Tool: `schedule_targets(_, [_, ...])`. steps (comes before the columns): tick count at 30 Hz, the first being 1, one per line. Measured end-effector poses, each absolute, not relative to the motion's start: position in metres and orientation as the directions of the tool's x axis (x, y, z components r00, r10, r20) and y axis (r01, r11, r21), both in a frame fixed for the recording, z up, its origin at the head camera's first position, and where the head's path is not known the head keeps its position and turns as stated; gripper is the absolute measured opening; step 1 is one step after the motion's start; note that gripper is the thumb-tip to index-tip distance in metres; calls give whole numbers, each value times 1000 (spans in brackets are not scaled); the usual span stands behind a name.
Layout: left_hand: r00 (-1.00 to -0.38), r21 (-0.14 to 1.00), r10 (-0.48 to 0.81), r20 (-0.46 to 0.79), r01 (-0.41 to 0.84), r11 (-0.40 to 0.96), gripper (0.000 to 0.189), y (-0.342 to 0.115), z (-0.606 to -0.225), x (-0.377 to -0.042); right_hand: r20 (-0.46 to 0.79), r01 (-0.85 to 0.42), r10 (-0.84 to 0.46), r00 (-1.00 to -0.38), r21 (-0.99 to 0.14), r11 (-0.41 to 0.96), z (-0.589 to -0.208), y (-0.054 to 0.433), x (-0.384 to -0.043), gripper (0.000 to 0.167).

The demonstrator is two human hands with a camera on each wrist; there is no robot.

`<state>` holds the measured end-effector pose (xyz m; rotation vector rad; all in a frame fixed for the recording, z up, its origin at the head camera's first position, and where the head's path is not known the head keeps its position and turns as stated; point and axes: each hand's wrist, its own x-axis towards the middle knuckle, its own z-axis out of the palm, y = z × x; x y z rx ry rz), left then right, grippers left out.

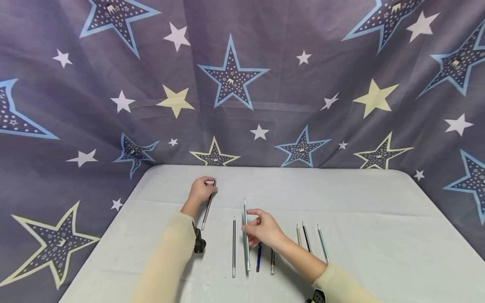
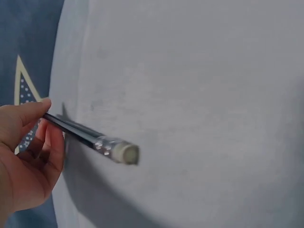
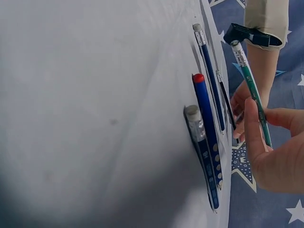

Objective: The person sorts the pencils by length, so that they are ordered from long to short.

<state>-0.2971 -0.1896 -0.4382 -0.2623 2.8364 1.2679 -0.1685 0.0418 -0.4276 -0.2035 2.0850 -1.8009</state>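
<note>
My left hand (image 1: 201, 190) pinches a black pencil (image 1: 208, 209) near its upper end, at the left of the white table. In the left wrist view that pencil's eraser end (image 2: 127, 153) points toward the camera. A green pencil (image 1: 246, 250) is pinched between the thumb and fingers of my right hand (image 1: 266, 229), its eraser end toward me. Between the two hands lies a dark pencil (image 1: 233, 248). Below the right hand are a blue pencil with a red end (image 3: 202, 95) and another dark pencil (image 3: 202, 147), both partly covered by that hand in the head view.
Right of my right forearm lie a tan pencil (image 1: 298, 235), a black pencil (image 1: 306, 237) and a green pencil (image 1: 323, 243), the first two partly behind the arm. A star-patterned curtain (image 1: 273, 122) hangs behind the far edge of the white table (image 1: 360, 193).
</note>
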Motion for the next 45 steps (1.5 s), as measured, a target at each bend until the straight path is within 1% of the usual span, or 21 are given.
schedule_targets(8, [-976,653,-196,-90,-207,728,34,-188,-443,-291,-175,119,-338,-925,-977,179,-424,41,-173,60])
schedule_targets(12, [-978,639,-188,-96,-205,742,35,-187,-442,-291,-184,128,-331,-925,-975,182,-420,42,-177,60])
schedule_targets(17, [-988,654,-102,-119,-155,741,40,-191,-439,-289,-203,152,-310,-929,-972,181,-417,42,-186,59])
schedule_targets(20, [-982,689,-70,-173,-172,704,43,-196,-437,-287,-211,162,-302,-930,-970,180,-415,41,-191,59])
schedule_targets(24, [-973,729,-54,-225,-205,653,41,-202,-436,-284,-208,164,-296,-932,-972,166,-412,38,-197,59])
schedule_targets(28, [-974,747,-45,-223,-201,634,39,-204,-438,-284,-205,174,-281,-937,-976,134,-409,34,-204,59])
schedule_targets(35, [-978,741,-49,-203,-186,645,38,-203,-439,-283,-228,209,-252,-940,-973,103,-403,22,-216,56])
schedule_targets(45, [-977,749,-59,-204,-194,634,38,-201,-435,-280,-230,208,-222,-948,-971,119,-401,3,-232,54])
